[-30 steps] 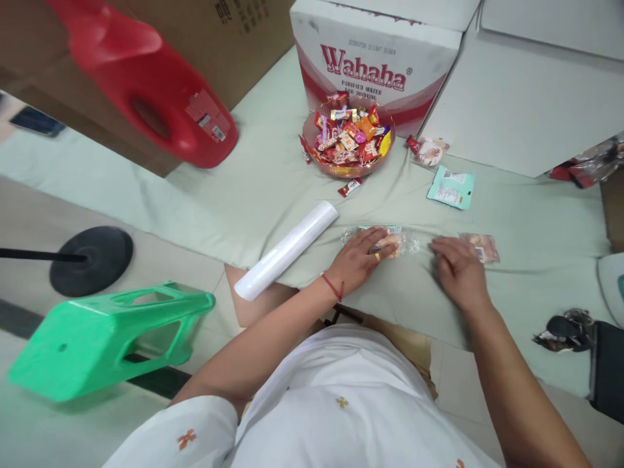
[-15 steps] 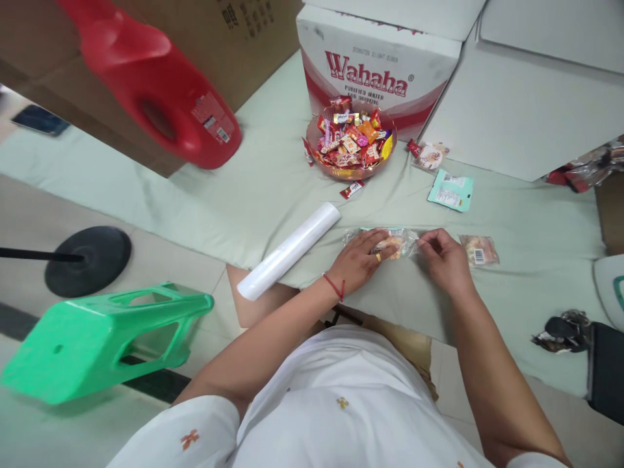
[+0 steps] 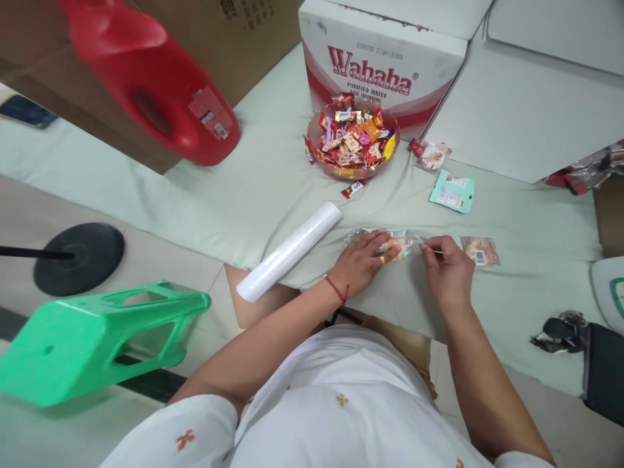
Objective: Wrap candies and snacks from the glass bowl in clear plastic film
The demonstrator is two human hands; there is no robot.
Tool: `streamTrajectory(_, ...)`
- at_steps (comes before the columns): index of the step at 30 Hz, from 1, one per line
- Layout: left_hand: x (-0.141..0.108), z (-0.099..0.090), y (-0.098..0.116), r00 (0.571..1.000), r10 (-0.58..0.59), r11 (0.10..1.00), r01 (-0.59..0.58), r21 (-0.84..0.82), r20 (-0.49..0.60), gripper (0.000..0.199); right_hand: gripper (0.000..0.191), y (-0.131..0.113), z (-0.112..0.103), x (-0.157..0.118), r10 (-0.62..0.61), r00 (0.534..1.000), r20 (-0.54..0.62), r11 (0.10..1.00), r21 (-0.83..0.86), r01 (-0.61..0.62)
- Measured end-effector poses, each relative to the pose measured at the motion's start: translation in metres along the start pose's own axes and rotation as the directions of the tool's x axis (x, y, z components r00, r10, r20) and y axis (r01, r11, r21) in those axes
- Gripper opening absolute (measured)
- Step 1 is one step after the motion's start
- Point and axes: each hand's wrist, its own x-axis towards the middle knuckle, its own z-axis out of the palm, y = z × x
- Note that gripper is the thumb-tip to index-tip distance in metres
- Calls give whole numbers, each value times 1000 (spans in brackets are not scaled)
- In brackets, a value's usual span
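Note:
On the cloth-covered table lies a snack packet [image 3: 392, 248] with a barcode, wrapped in clear plastic film [image 3: 414, 244]. My left hand [image 3: 361, 261] rests flat across it, fingers stretched out and pressing from above, so part of the packet is hidden. It wears a ring and a red string bracelet. At the packet's right end, my right hand [image 3: 449, 270] is closed in a pinch on the film's edge. Just beyond that hand sits another small snack packet [image 3: 480, 251] with a barcode. A roll of plastic wrap [image 3: 290, 252] lies slantwise left of my left hand.
Behind are a bowl of candies [image 3: 324, 166], a loose candy [image 3: 353, 189], a mint-green packet [image 3: 453, 191] and a Wahaba-style "Wahaha" carton [image 3: 375, 62]. A red jug [image 3: 195, 123] stands left. Keys [image 3: 560, 331] lie right. A green stool [image 3: 73, 344] is on the floor.
My right hand has shifted slightly right and turned, still pinching the film's edge. My left hand stays on the packet. The view has moved slightly.

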Motion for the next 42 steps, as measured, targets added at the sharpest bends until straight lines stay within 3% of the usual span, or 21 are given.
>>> streamTrajectory(3,1,1,3,1000,-18,999,18,-26,-12,42,22,-15,14,-5,-262,965,25,947,-188,262)
streamTrajectory(6,3,1,2,999,-41,996,38,-81,-33,37,29,-25,29,-11,-366,927,84,882,-285,375)
streamTrajectory(11,7,1,-3,991,-50,961,15,-276,-121,37,50,-28,45,-38,-410,907,92,868,-265,419)
streamTrajectory(16,6,3,4,931,-297,870,172,-463,-212,47,63,-26,54,-60,-351,916,195,857,-327,398)
streamTrajectory(19,6,2,13,925,-308,882,189,-432,-224,46,61,-24,50,-53,-299,928,223,882,-306,358)
streamTrajectory(22,4,-4,21,956,-203,930,121,-346,-212,48,60,-20,36,-41,-287,921,265,930,-154,334)
streamTrajectory(25,-1,-12,25,976,-134,958,83,-276,-172,51,55,-12,21,-31,-274,923,270,951,222,217)
streamTrajectory(28,-5,-17,28,987,-114,973,88,-213,-110,51,44,-5,14,-26,-61,988,143,889,458,-11)
streamTrajectory(30,-6,-16,31,988,-131,977,116,-177,-76,50,44,-3,17,-27,57,994,96,913,398,-90)
streamTrajectory(31,-6,-14,33,987,-145,978,133,-163,-64,49,47,-3,21,-28,39,992,116,943,323,-75)
streamTrajectory(33,-5,-10,38,983,-175,975,165,-147,-59,49,55,-6,29,-32,-102,970,223,986,154,68)
streamTrajectory(35,-5,-9,43,978,-190,971,175,-160,-81,52,60,-11,36,-37,-232,915,330,969,2,245)
streamTrajectory(39,-14,-23,47,961,-187,949,122,-291,-205,58,62,-14,37,-42,-243,887,392,912,-220,347)
streamTrajectory(42,-30,-41,36,921,-216,944,113,-309,-325,53,62,-10,32,-38,-259,879,400,904,-220,366)
